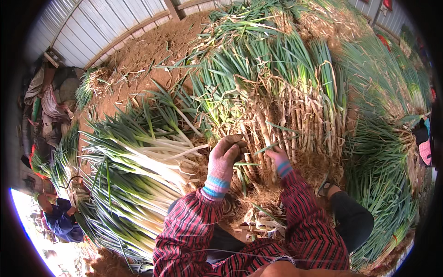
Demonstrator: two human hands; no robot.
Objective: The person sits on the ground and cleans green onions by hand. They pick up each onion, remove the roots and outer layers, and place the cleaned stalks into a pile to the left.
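Note:
In front of me stand unpeeled green onions (304, 114) with dry brown outer leaves and roots toward me. My left hand (228, 149), in a dirty pink knitted glove with a blue-striped cuff, is raised beside them with its fingers curled; what lies inside the fingers cannot be made out. My right hand (278, 157), gloved alike, is at the near edge of the standing onions, by a loose green leaf strip (270, 147); its fingertips are partly hidden. Left of my hands lies a large heap of cleaned green onions (138, 173) with white stems toward me.
More green onions (377, 180) lie on the right. Peeled-off leaves (263, 218) litter the ground between my knees. A corrugated metal wall (104, 27) rises behind bare soil (145, 52). Another person (62, 221) is at the lower left, near piled cloth and sacks (52, 104).

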